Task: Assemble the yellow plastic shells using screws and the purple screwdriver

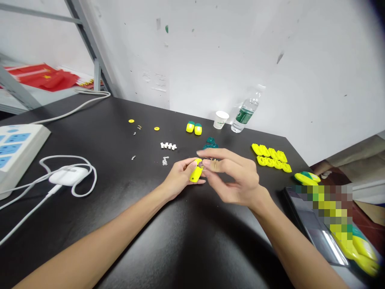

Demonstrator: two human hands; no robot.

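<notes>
My left hand (179,179) is shut on a yellow plastic capsule piece (196,174) at the middle of the black table (168,228). My right hand (233,176) is just beyond it, its fingertips at the piece's top end, and any small item between them is hidden. Behind the hands lie teal plastic parts (210,143) and a pair of yellow-and-green capsules (194,128). To the left are white linked pieces (167,146), small yellow discs (157,128) and tiny metal bits (165,161). Rows of yellow chain-shaped pieces (270,158) lie to the right.
A yellow-and-green assembled piece (306,178) sits near a dark tablet (309,224) at the right edge. A power strip (18,152) and white charger with cables (68,175) are at left. A paper cup (221,119) and water bottle (245,112) stand by the wall.
</notes>
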